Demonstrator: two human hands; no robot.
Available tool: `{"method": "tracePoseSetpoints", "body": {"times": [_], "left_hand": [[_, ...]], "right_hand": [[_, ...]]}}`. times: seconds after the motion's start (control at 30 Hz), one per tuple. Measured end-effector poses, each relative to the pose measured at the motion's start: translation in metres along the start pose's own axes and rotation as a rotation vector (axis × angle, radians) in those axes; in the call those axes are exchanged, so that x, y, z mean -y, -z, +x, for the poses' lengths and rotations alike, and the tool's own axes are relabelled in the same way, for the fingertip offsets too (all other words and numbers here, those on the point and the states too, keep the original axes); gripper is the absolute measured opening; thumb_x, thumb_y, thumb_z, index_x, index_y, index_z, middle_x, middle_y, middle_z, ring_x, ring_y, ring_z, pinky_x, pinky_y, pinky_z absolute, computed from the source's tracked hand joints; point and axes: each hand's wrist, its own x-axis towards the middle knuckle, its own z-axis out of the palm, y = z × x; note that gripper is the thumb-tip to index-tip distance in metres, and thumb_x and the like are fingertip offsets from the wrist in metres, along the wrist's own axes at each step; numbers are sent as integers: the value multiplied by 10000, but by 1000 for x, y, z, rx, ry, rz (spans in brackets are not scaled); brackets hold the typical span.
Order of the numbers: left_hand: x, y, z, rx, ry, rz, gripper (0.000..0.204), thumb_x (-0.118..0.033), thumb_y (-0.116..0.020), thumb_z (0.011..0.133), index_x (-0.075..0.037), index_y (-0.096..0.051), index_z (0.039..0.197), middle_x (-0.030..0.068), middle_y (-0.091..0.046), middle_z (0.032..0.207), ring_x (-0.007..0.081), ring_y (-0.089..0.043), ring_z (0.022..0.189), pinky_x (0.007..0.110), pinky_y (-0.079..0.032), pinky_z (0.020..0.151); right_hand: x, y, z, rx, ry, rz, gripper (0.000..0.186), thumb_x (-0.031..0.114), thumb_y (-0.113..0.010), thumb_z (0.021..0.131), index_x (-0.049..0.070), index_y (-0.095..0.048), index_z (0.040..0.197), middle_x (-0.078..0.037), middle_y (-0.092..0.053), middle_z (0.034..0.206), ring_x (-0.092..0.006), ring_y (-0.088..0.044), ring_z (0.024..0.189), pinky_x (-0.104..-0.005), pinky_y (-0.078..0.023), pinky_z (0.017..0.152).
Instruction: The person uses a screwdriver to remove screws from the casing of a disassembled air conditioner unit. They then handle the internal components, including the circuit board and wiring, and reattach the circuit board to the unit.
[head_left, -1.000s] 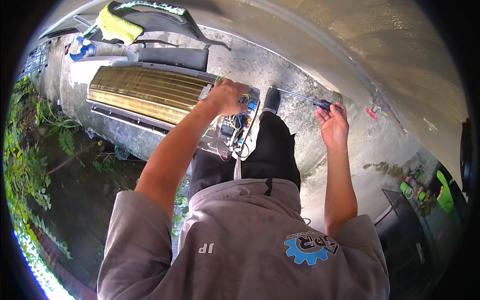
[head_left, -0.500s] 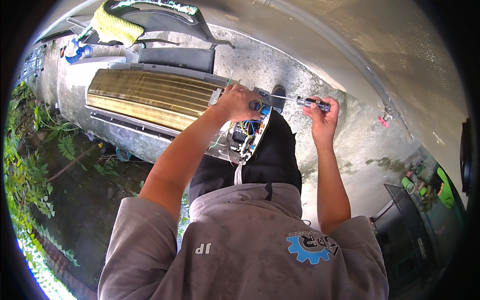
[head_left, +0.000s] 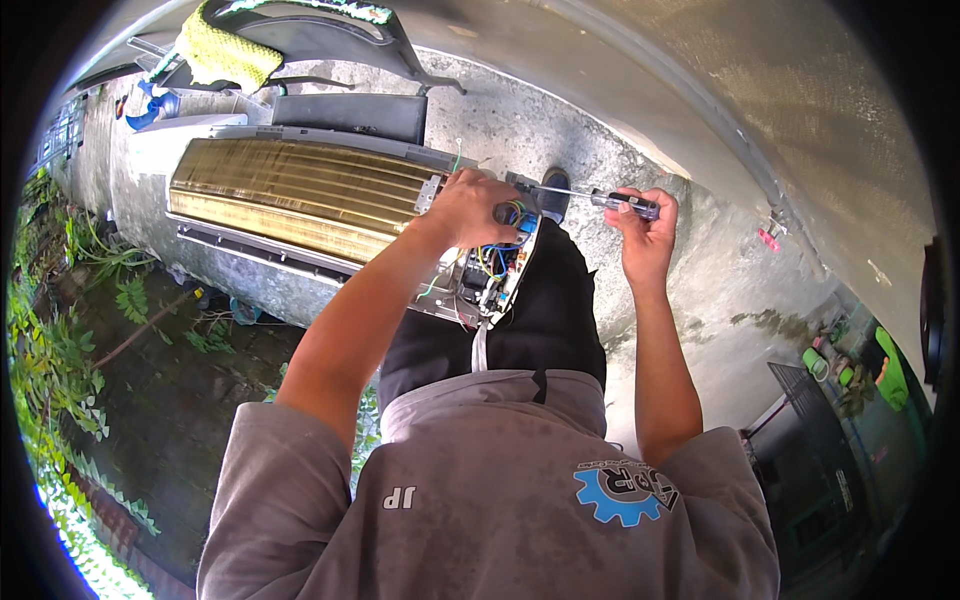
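An air conditioner indoor unit (head_left: 290, 195), its cover off and its gold fins bare, lies across in front of my legs. At its right end, coloured wires and electrical parts (head_left: 492, 265) are exposed. My left hand (head_left: 470, 210) is closed over the top of that end, thumb and fingers curled round the part beside the wires; the fingertips are partly hidden. My right hand (head_left: 645, 225) grips the dark handle of a screwdriver (head_left: 628, 204). Its thin shaft points left, with the tip at the unit's end near my left fingers.
A dark chair (head_left: 330, 50) with a yellow cloth (head_left: 228, 55) stands beyond the unit, near a black panel (head_left: 350, 117). A wall (head_left: 780, 110) rises on the right. Plants (head_left: 60, 330) grow along the left edge. My shoe (head_left: 555, 193) is on the concrete floor just past the unit.
The view has shifted very slightly. Both hands keep their places, with the screwdriver still at the unit's end.
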Motion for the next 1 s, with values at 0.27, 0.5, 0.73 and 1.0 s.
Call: {"method": "tracePoseSetpoints", "body": {"times": [0.27,0.5,0.73,1.0], "left_hand": [[-1,3,12,98,21,80,677,-490,-803,782,-207,-708,1389,64,-697,1408,359,-516,1393,502,-367,1230],[5,16,29,-65,167,-485,512,-448,-675,1027,-98,-684,1401,72,-757,1307,263,-700,1197,375,-519,1083],[-18,17,30,-9,156,-959,275,-233,-695,1044,-21,-766,1204,50,-787,1100,127,-695,1038,303,-541,944],[-11,13,-38,-307,323,-1005,189,-109,-627,1000,-6,-753,1096,55,-780,1011,101,-721,940,220,-565,813]], "right_hand": [[8,22,0,-120,-74,187,303,11,-611,1054,92,-433,1285,-240,-681,1246,-260,-761,862,-418,-678,812],[9,40,-6,-254,-179,382,326,6,-632,1033,120,-441,1271,-248,-690,1210,-284,-769,844,-468,-680,787],[11,43,-18,-193,-180,541,319,5,-623,1028,138,-459,1268,-250,-701,1175,-317,-764,833,-506,-670,797],[45,74,-6,-66,-142,556,276,25,-519,935,119,-534,1194,-166,-647,1025,-342,-696,984,-599,-619,876]]}}
